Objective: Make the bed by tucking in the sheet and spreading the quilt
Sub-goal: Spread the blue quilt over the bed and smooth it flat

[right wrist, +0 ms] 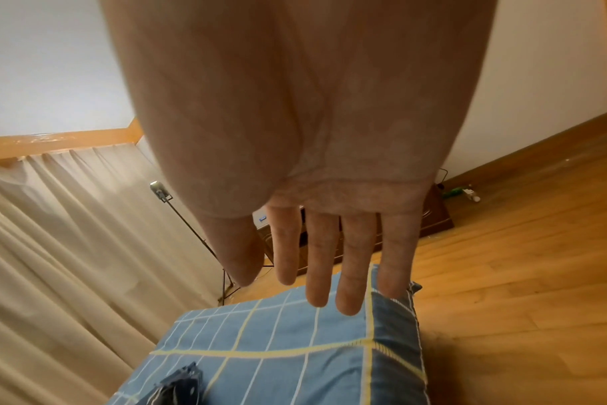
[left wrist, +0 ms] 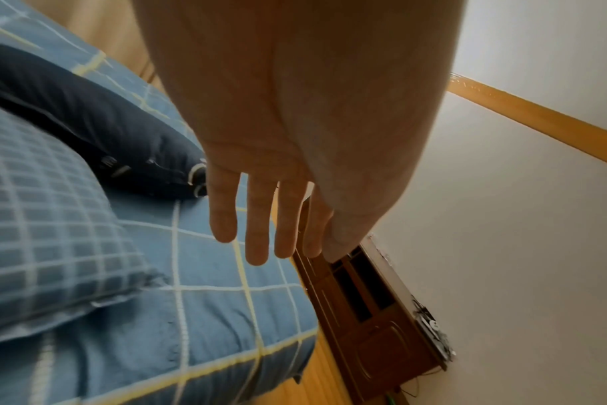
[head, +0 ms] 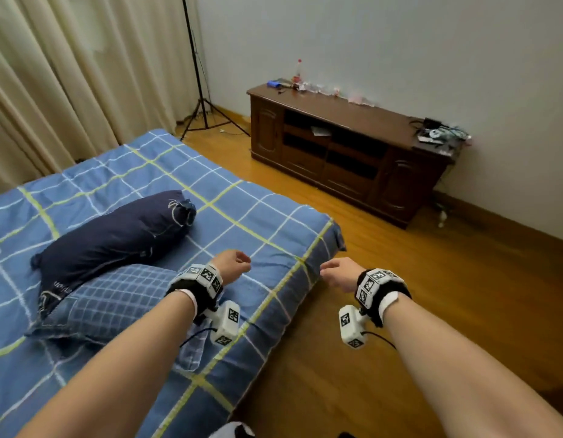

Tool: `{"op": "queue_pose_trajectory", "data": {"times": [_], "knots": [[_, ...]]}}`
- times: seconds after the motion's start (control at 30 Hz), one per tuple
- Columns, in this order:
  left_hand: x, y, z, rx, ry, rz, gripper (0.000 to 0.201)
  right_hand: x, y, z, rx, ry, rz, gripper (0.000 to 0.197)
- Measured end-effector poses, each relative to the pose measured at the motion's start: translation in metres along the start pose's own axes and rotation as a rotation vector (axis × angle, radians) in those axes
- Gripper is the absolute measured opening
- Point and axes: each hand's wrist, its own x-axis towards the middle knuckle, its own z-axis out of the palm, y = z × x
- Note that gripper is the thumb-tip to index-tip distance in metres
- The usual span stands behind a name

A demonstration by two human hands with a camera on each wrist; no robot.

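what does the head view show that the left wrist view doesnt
Only the head view shows the right hand, the curtain, the tripod stand and both wrist cameras. Only the left wrist view shows the left hand's palm side, its fingers straight and holding nothing. Both show the blue checked sheet, the dark pillow, the small-checked pillow and the wooden cabinet.

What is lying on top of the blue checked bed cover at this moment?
On the bed cover lie a dark navy pillow and a small-checked blue pillow that overlaps its near end. Both hands hover above, holding nothing. Whatever lies beneath the pillows and the cover is hidden.
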Motion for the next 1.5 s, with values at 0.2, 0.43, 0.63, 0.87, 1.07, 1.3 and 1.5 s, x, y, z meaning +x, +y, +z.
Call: {"op": "queue_pose_trajectory", "data": {"times": [0.2, 0.43, 0.63, 0.87, 1.07, 1.3, 1.5], "knots": [[0.125, 0.116, 0.021, 0.073, -0.041, 0.045, 0.033, 0.085, 0.014, -0.123, -0.009, -0.036, -0.013, 0.035], [0.341, 0.241, 0.016, 0.137, -0.097, 0.115, 0.036, 0.237, 0.024, -0.295, -0.03, 0.038, 0.023, 0.031], [0.528, 0.364, 0.011, 0.115, -0.161, 0.129, 0.037, 0.364, 0.02, -0.455, -0.084, 0.094, 0.069, 0.031], [0.701, 0.461, -0.026, 0.183, -0.183, 0.12, 0.039, 0.551, -0.01, -0.564, -0.073, 0.03, 0.043, 0.027], [0.866, 0.485, -0.078, 0.133, -0.055, -0.026, 0.036, 0.776, -0.079, -0.622, -0.168, -0.152, -0.11, 0.028], [0.951, 0.489, -0.162, -0.072, 0.2, -0.303, 0.037, 0.976, -0.238, -0.659, -0.408, -0.385, -0.331, 0.03], [0.976, 0.447, -0.227, -0.19, 0.35, -0.576, 0.036, 1.063, -0.366, -0.609, -0.546, -0.669, -0.473, 0.03]]}}
